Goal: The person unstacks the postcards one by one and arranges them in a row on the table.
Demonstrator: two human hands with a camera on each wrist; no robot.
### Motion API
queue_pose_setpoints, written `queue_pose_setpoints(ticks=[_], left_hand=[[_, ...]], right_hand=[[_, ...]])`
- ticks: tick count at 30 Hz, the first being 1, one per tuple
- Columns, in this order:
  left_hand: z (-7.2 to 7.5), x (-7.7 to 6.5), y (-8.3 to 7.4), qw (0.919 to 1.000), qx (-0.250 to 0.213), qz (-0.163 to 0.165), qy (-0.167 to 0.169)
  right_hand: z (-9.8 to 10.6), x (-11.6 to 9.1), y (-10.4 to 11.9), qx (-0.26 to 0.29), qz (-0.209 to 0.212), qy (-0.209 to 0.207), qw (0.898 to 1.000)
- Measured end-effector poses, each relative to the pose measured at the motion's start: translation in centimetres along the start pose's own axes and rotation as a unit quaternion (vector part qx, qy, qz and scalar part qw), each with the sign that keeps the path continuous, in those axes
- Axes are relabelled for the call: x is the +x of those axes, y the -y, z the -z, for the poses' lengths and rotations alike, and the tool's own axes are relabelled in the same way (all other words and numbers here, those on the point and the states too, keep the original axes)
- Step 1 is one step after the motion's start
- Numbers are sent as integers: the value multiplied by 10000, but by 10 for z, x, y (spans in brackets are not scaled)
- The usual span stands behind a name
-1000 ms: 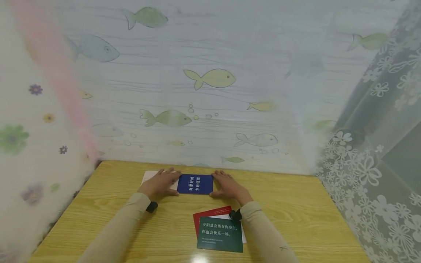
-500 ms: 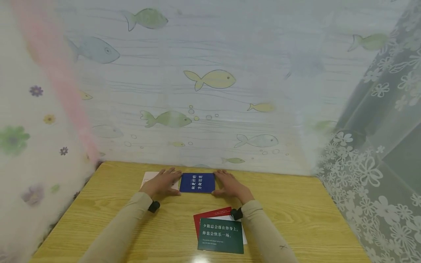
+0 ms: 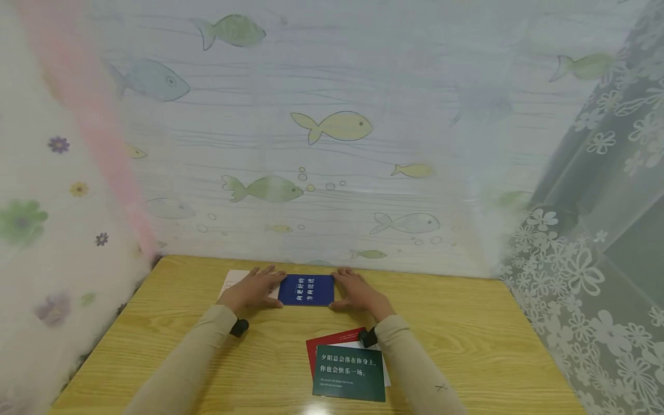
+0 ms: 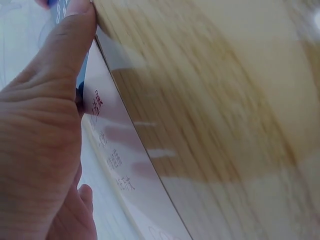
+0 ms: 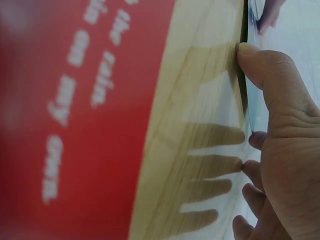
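A dark blue card (image 3: 306,290) with white characters lies near the back of the wooden table, between my two hands. My left hand (image 3: 253,289) lies over a pale pink card (image 3: 232,280), with its thumb and fingertips at the blue card's left end. In the left wrist view, the pink card (image 4: 112,130) runs beneath the hand. My right hand (image 3: 358,291) touches the blue card's right end, thumb at the near corner and index finger at the far one. In the right wrist view, the fingers of the right hand (image 5: 290,135) are spread, and the blue card shows edge-on.
Nearer me lies an overlapping pile: a green card (image 3: 349,373) with white text on top, a white card (image 3: 386,374) and a red card (image 3: 332,336) below. My right forearm passes beside it. A fish-print curtain (image 3: 332,173) hangs behind the wooden table (image 3: 441,334).
The blue card and both hands shifted slightly right, then back left to about where they began. The pile of cards lies as before.
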State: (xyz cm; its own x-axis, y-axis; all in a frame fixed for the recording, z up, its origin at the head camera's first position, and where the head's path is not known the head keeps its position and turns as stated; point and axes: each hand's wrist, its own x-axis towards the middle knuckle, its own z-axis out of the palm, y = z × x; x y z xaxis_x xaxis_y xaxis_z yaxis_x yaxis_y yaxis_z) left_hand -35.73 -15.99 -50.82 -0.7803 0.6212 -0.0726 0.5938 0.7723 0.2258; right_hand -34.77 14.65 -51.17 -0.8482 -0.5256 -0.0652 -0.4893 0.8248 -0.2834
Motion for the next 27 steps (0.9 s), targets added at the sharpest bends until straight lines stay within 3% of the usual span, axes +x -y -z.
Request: queue_pose_setpoints(ticks=[27], left_hand=[[5, -22, 21, 9993, 296, 103, -197]], right_hand=[[-9, 16, 28, -87, 2, -148, 9999]])
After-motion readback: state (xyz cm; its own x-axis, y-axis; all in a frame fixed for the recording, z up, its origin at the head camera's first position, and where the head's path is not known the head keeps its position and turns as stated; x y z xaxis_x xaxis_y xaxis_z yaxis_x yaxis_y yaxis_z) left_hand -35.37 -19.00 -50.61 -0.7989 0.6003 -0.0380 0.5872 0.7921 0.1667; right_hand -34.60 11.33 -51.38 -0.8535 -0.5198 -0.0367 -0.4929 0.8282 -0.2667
